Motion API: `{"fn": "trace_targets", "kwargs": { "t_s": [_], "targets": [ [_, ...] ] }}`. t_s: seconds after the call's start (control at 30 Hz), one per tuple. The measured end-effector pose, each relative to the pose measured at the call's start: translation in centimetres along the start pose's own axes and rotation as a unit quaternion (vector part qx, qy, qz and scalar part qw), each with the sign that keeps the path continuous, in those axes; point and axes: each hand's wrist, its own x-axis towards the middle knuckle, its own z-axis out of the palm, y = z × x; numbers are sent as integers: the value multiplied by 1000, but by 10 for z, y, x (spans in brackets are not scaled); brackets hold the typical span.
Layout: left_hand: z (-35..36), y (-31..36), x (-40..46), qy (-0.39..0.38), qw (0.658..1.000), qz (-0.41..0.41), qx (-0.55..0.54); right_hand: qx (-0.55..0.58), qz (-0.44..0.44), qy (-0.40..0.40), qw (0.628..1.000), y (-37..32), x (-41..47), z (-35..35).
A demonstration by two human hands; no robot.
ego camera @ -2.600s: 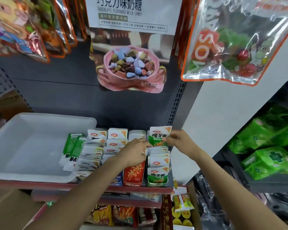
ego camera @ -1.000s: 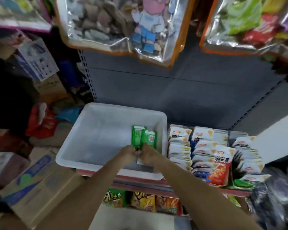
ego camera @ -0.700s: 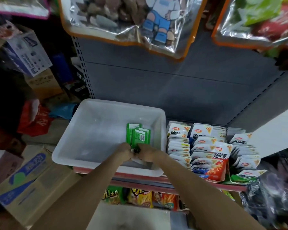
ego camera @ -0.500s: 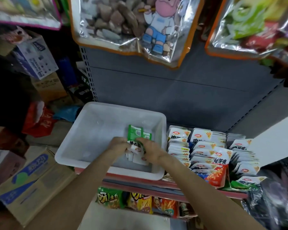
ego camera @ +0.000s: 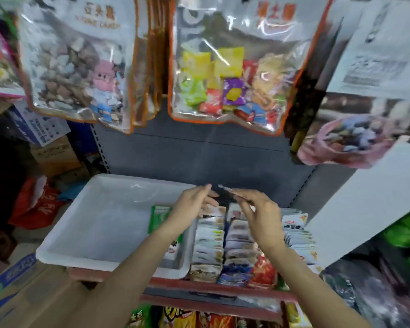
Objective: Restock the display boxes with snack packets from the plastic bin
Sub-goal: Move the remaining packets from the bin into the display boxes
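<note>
The white plastic bin point(ego camera: 64, 255) sits on the left of the shelf, with green snack packets point(ego camera: 160, 217) lying at its right end. Right beside it stand the display boxes point(ego camera: 210, 247), packed with rows of white packets. My left hand point(ego camera: 193, 204) hovers over the bin's right rim, fingers stretched forward. My right hand point(ego camera: 260, 213) hovers over the back rows of the boxes, its fingers also straight, pointing up and left. The two sets of fingertips almost meet. The picture is blurred and I make out no packet in either hand.
Large candy bags point(ego camera: 234, 67) hang just above and behind my hands. A white side panel point(ego camera: 365, 209) closes the shelf on the right. Cardboard cartons point(ego camera: 10, 292) stand at the lower left, and more snack bags point(ego camera: 180, 318) fill the shelf below.
Both hands have lifted out of the bin, where they gripped packets, and moved right and up over the display boxes. Their fingers are now stretched out. The view has tilted upward.
</note>
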Motion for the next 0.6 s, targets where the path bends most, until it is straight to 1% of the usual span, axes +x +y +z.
{"fn": "trace_targets", "kwargs": {
  "t_s": [0.07,0.13,0.2,0.3,0.37,0.43,0.53,0.6],
  "targets": [
    [36,0,6,-23,991,64,114,5,53,19,998,27,-1,-31],
    [72,2,9,-61,968,113,214,4,80,34,996,56,-3,-59],
    [108,3,13,-100,931,151,318,-2,100,41,994,83,-4,-83],
    [153,0,24,-142,871,155,444,-6,126,13,992,119,-1,-111],
    [174,-6,31,-157,851,135,483,1,134,-25,991,139,3,-121],
    [186,-11,34,-160,846,127,493,15,137,-62,989,154,6,-126],
    [191,-15,31,-140,855,131,481,51,133,-108,984,165,11,-128],
    [190,-18,27,-142,865,128,465,123,139,-136,973,168,13,-129]
  ]
}}
